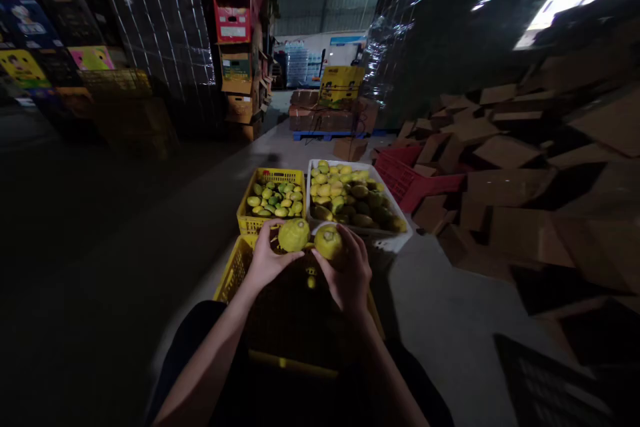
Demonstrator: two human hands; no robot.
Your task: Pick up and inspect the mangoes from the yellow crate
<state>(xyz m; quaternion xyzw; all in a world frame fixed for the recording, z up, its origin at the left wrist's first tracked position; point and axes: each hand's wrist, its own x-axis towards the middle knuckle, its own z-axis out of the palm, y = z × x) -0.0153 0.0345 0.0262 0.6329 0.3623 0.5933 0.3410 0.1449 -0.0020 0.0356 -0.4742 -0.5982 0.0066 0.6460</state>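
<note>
My left hand (pixel 264 259) is closed round a greenish-yellow lemon (pixel 294 235), its stem end facing me. Beside it, my right hand (pixel 353 273) grips a second lemon (pixel 329 242), held slightly lower. Both lemons are up over a yellow plastic crate (pixel 234 275) between my knees. Deep shadow hides most of that crate's inside, though a small yellow lemon (pixel 311 281) shows in it. Beyond my hands, a smaller yellow crate (pixel 245 221) holds green and yellow lemons, and a white crate (pixel 399 240) to its right is filled with mostly yellow ones.
Flattened and opened cardboard boxes (pixel 520 187) are heaped on the right, with a red crate (pixel 400 177) at their edge. Stacked cartons (pixel 235 67) rise at the back left. A blue pallet (pixel 325 136) carrying boxes stands farther back. Grey floor (pixel 425 307) lies right of the crates.
</note>
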